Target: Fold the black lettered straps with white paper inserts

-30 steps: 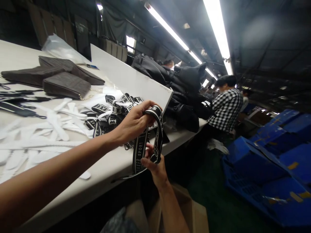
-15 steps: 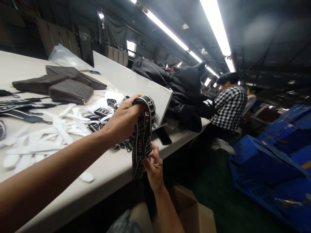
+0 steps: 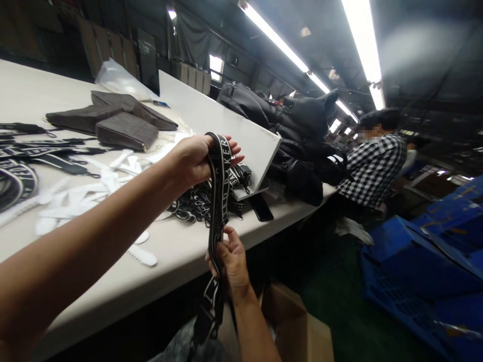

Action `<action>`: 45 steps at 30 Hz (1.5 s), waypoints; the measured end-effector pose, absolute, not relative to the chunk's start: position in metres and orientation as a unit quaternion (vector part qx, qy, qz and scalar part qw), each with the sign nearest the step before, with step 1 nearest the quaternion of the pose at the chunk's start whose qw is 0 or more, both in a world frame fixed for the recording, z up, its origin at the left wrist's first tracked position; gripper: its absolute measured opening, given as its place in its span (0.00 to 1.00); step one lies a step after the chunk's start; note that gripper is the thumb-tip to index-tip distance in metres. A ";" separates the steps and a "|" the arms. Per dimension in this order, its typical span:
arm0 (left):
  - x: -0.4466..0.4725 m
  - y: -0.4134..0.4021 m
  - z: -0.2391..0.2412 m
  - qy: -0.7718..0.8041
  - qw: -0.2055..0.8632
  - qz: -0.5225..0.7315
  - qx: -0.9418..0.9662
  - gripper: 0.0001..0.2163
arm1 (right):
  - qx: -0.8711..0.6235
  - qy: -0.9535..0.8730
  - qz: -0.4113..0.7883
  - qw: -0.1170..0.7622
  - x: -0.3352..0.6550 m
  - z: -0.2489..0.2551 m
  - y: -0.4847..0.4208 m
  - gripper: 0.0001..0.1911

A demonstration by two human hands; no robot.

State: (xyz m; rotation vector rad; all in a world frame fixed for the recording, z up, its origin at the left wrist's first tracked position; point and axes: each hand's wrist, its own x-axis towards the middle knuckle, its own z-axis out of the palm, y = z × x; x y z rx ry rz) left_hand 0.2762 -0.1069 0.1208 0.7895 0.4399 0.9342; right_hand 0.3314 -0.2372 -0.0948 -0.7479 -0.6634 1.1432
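Observation:
A black strap with white lettering (image 3: 219, 191) hangs folded over my left hand (image 3: 199, 160), which holds its top above the table's front edge. Lower down, my right hand (image 3: 231, 259) grips the same strap where both lengths run together; the tail drops past my wrist toward my lap. Just behind the strap lies a heap of similar black lettered straps (image 3: 199, 203) on the white table (image 3: 169, 251).
Brown pouches (image 3: 126, 133), white strips (image 3: 75, 196) and more straps (image 3: 22, 171) lie on the table's left. A white board (image 3: 226, 125) leans mid-table with black bags (image 3: 298, 146) behind it. A person in a checked shirt (image 3: 372, 168) works at right. Blue crates (image 3: 426, 256) and a cardboard box (image 3: 298, 322) sit on the floor.
The strap went from a loose loop to a long straight fold. My left hand rose and its fingers spread; my right hand slid down the strap.

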 end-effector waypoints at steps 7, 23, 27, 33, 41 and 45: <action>0.261 -0.068 0.097 0.219 0.649 0.562 0.463 0.13 | -0.314 -0.382 0.590 0.638 0.337 -0.079 -0.256 0.23; 0.221 -0.104 -0.001 0.123 0.521 0.398 0.745 0.18 | -0.335 -0.432 0.235 0.804 0.369 0.067 -0.222 0.21; 0.220 -0.125 0.020 0.018 0.621 0.330 0.710 0.24 | -0.336 -0.452 0.249 0.788 0.351 0.067 -0.215 0.20; 0.224 -0.135 0.017 -0.030 0.700 0.292 0.651 0.34 | -0.377 -0.486 0.189 0.766 0.335 0.067 -0.211 0.18; 0.212 -0.147 0.002 0.064 0.499 0.431 0.749 0.19 | -0.518 -0.436 -0.020 0.736 0.327 0.045 -0.189 0.17; 0.209 -0.137 -0.012 0.110 0.271 0.525 0.799 0.17 | -0.413 -0.341 0.148 0.831 0.315 0.040 -0.174 0.18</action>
